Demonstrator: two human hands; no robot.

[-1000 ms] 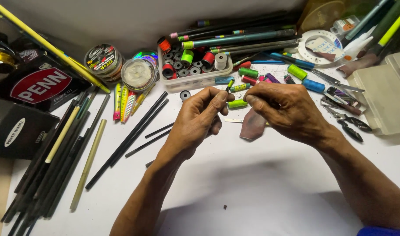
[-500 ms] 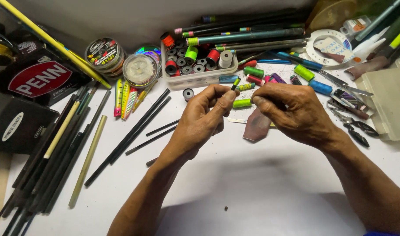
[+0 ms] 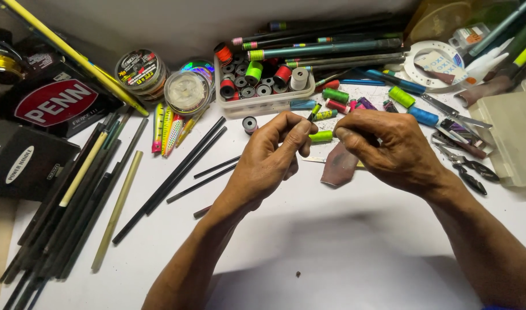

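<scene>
A black box (image 3: 50, 100) with a red oval label (image 3: 55, 102) edged in white lies at the far left of the surface. Just below it sits a second black box (image 3: 22, 163) bearing a small white oval label (image 3: 26, 164). Near them, 2 round line spools stand side by side: one with a dark label (image 3: 139, 69) printed in yellow and red, the other with a clear lid (image 3: 186, 92). At the far right lies a white ring-shaped card (image 3: 441, 62).

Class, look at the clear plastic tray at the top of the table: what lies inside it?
The clear plastic tray holds small thread spools in red, green, orange, grey and black. Whatever lies beneath that top layer is covered.
</scene>
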